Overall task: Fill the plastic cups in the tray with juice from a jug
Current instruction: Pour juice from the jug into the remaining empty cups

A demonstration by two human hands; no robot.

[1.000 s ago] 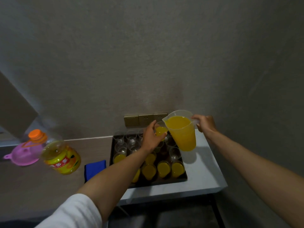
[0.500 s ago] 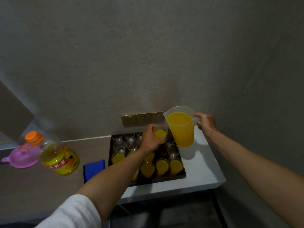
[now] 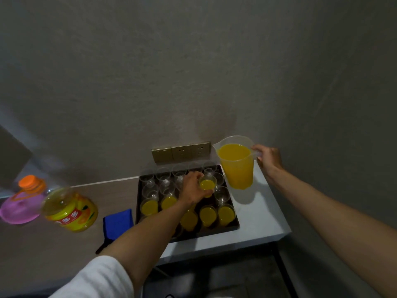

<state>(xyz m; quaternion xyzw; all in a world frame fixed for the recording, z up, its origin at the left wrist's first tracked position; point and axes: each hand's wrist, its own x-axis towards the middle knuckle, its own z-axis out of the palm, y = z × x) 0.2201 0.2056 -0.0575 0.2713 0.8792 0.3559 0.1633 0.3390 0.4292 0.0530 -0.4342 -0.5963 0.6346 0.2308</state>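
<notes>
A dark tray (image 3: 235, 225) on the white table holds several clear plastic cups; those in the front rows hold orange juice, those at the back are clear. My left hand (image 3: 192, 187) grips one juice-filled cup (image 3: 207, 184) low over the tray's middle. My right hand (image 3: 268, 157) holds the handle of a clear jug (image 3: 236, 166), upright and nearly full of juice, above the tray's right edge.
A big juice bottle (image 3: 69, 209) with an orange cap lies on the brown counter at left, beside a pink funnel (image 3: 18, 209). A blue cloth (image 3: 117, 222) lies left of the tray. Brass wall sockets (image 3: 180, 151) sit behind it. The table edge drops off at right.
The jug has tipped back upright and moved right, away from the cup. My left hand has lowered the filled cup toward the tray.
</notes>
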